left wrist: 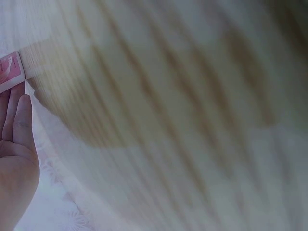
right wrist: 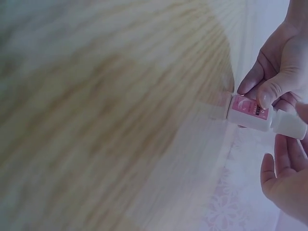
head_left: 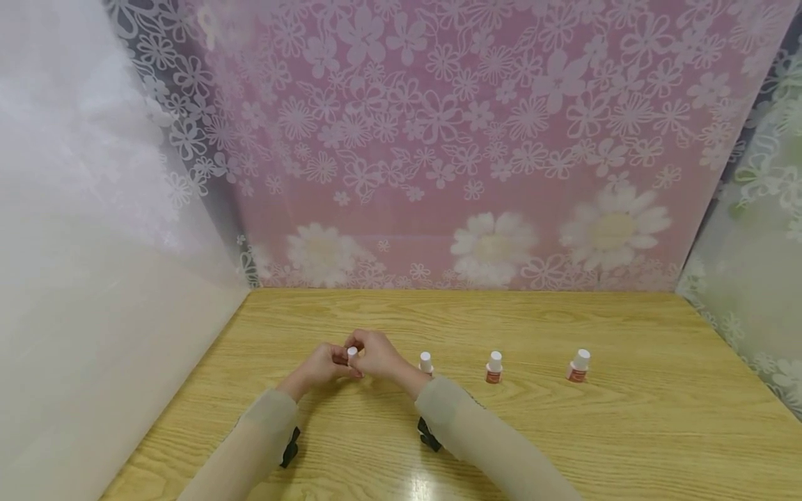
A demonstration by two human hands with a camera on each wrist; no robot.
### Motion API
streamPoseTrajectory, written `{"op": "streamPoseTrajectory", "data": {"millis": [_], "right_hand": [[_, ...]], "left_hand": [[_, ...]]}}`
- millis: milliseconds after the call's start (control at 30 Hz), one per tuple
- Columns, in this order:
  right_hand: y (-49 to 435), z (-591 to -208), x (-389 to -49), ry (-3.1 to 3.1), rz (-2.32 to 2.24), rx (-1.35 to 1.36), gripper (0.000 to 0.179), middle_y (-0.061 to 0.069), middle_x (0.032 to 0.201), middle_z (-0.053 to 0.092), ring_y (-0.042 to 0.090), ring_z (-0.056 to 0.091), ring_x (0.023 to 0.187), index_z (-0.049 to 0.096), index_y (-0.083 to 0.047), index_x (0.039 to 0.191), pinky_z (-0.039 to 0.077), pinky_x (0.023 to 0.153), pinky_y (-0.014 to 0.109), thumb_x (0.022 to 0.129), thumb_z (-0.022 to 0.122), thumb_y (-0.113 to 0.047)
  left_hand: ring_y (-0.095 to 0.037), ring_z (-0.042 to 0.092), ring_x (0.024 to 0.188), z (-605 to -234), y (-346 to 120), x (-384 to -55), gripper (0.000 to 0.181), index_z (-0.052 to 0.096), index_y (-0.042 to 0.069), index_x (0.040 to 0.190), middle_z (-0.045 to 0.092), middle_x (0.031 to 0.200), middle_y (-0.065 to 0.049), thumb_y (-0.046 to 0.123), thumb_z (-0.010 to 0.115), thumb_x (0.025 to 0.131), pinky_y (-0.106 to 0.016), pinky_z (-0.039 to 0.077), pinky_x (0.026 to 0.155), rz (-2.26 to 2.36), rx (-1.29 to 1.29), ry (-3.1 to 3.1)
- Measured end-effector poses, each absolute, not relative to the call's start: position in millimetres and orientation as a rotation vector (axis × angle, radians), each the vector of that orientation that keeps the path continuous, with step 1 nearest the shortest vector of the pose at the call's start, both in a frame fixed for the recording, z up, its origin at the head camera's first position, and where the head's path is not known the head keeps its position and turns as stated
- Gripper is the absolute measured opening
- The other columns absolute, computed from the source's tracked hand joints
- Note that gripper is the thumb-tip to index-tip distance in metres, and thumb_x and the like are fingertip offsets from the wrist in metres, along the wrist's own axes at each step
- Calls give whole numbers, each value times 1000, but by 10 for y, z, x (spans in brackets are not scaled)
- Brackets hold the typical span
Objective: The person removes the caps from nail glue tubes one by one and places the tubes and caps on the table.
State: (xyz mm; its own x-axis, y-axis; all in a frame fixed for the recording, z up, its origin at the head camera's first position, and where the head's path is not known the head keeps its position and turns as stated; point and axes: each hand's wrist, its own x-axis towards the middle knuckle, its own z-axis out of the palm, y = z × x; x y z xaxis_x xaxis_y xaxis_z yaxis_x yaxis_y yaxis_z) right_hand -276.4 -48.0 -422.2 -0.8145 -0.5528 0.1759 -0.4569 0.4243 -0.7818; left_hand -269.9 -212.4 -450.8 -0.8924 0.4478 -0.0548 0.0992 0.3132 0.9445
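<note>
A small white bottle with a pink label (right wrist: pixel 250 113) stands on the wooden table between both hands. My left hand (head_left: pixel 324 365) grips its body, the thumb lying across the label in the right wrist view. From the other side, my right hand (head_left: pixel 376 355) has its fingers around the white cap (right wrist: pixel 290 126). The left wrist view catches only the bottle's lower part (left wrist: pixel 10 72) and some of the left hand (left wrist: pixel 17 154) at its left edge. In the head view, fingers hide much of the bottle.
Three similar capped bottles stand in a row to the right: one (head_left: pixel 426 362) partly behind the right forearm, another (head_left: pixel 494 367) farther along, and the last (head_left: pixel 579 366) rightmost. Flowered sheets (head_left: pixel 464 139) wall the table (head_left: pixel 626 431) at the back and sides.
</note>
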Motion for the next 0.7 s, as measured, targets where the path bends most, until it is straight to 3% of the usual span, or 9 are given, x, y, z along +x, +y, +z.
{"op": "streamPoseTrajectory", "data": {"millis": [233, 400, 700], "right_hand": [[-481, -4239, -2762, 2629, -1357, -836, 19, -4, 77, 54, 10, 49, 70, 57, -9, 85, 41, 59, 23, 76, 71, -18], [-477, -4278, -2774, 2644, -1377, -815, 20, -4, 72, 52, 9, 47, 64, 55, -10, 81, 40, 55, 22, 76, 71, -19], [-467, -4235, -2755, 2613, -1387, -911, 9, -3, 79, 58, 10, 53, 77, 62, -6, 87, 43, 65, 22, 79, 65, -5]], "left_hand": [[-26, 62, 82, -4545, -2138, -2716, 8, 61, -7, 84, 65, 83, -16, 1, 59, 83, -35, 47, 75, 1597, 487, 2295], [-25, 62, 82, -4549, -2141, -2717, 10, 61, -7, 84, 65, 84, -16, 3, 61, 83, -35, 47, 76, 1600, 487, 2293], [-29, 61, 86, -4550, -2142, -2719, 16, 62, -9, 94, 64, 88, -19, 3, 60, 83, -37, 46, 79, 1625, 478, 2244]]}}
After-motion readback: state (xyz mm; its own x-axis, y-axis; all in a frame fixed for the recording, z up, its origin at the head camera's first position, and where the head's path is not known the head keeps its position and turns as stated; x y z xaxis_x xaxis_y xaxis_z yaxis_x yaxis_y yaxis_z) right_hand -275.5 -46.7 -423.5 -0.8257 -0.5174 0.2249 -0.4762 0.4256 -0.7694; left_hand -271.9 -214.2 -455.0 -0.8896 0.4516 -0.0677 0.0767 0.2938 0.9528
